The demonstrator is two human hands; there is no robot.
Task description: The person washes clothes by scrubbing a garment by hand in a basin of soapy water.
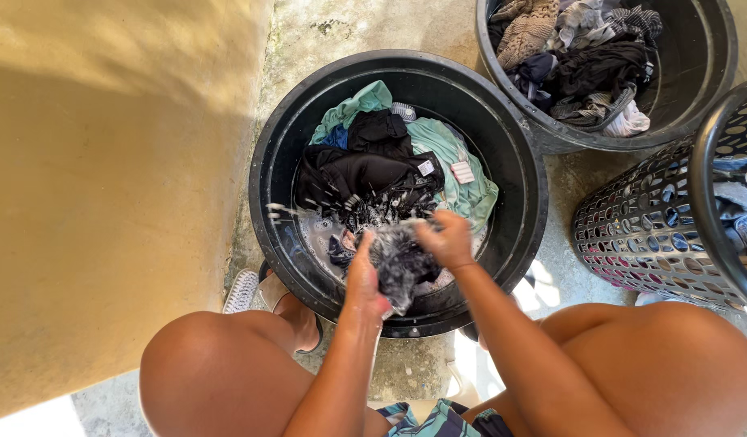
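A round black wash basin (519, 170) stands on the concrete floor between my knees. It holds soapy water, dark clothes (365, 166) and a mint green garment (450, 158). Over its near side, my left hand (364, 275) and my right hand (448, 240) both grip a wet, soapy dark cloth (399, 257) bunched between them. Water splashes off the cloth toward the left. The cloth's lower part hangs against the basin's inner wall.
A second black basin (697, 89) with mixed dark and patterned clothes sits at the top right. A black perforated laundry basket (649, 231) lies at the right. A tan wall (106, 178) runs along the left. A sandalled foot (264, 295) rests beside the basin.
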